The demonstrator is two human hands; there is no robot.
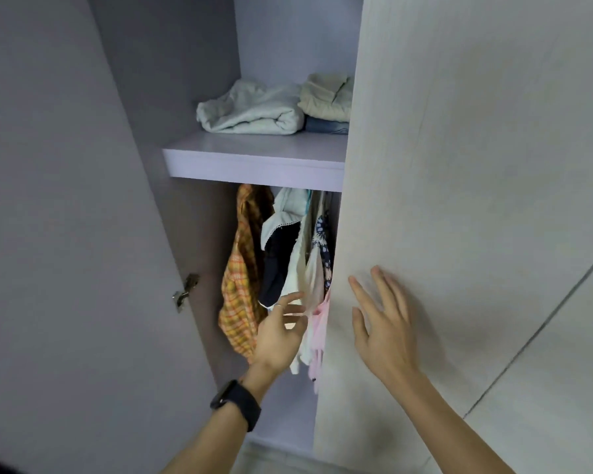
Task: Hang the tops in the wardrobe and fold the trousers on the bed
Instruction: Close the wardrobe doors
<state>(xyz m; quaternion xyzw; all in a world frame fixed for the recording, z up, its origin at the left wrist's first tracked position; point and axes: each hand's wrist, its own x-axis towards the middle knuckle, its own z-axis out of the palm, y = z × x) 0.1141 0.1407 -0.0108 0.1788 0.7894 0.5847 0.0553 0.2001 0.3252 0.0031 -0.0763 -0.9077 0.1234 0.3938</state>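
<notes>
View from above and in front of an open wardrobe point(288, 35) with pale lilac-grey insides. At far left, the left door point(65, 234) stands swung open, its plain inner face towards the camera, with a metal hinge point(185, 292) at its edge. Further right, a shelf point(254, 159) crosses the opening. On it lies a loosely folded pale grey-green garment point(250, 111), and just beside that, to the right, a folded beige garment point(326, 97) sits on top of a folded blue denim piece point(326, 126). What kind of clothes these are cannot be told. Under the shelf the tops hang close together in a row: an orange plaid shirt point(242, 278) on the left, then a navy top point(278, 258) with a white lace-edged collar, then cream-white tops point(300, 268), a blue floral top point(324, 241), and lowest, at the right edge of the opening, a pink top point(319, 330). The left hand point(278, 333), a thin ring on one finger and a black smartwatch point(235, 403) on the wrist, reaches into the opening in front of the cream-white and pink tops. Its fingers are loosely spread and grasp nothing; whether the fingertips touch the cloth cannot be told. To the right, the right hand point(384, 319) lies with its fingers spread on the front of the right door point(476, 200), a pale wood-grain panel that covers the right part of the wardrobe.
</notes>
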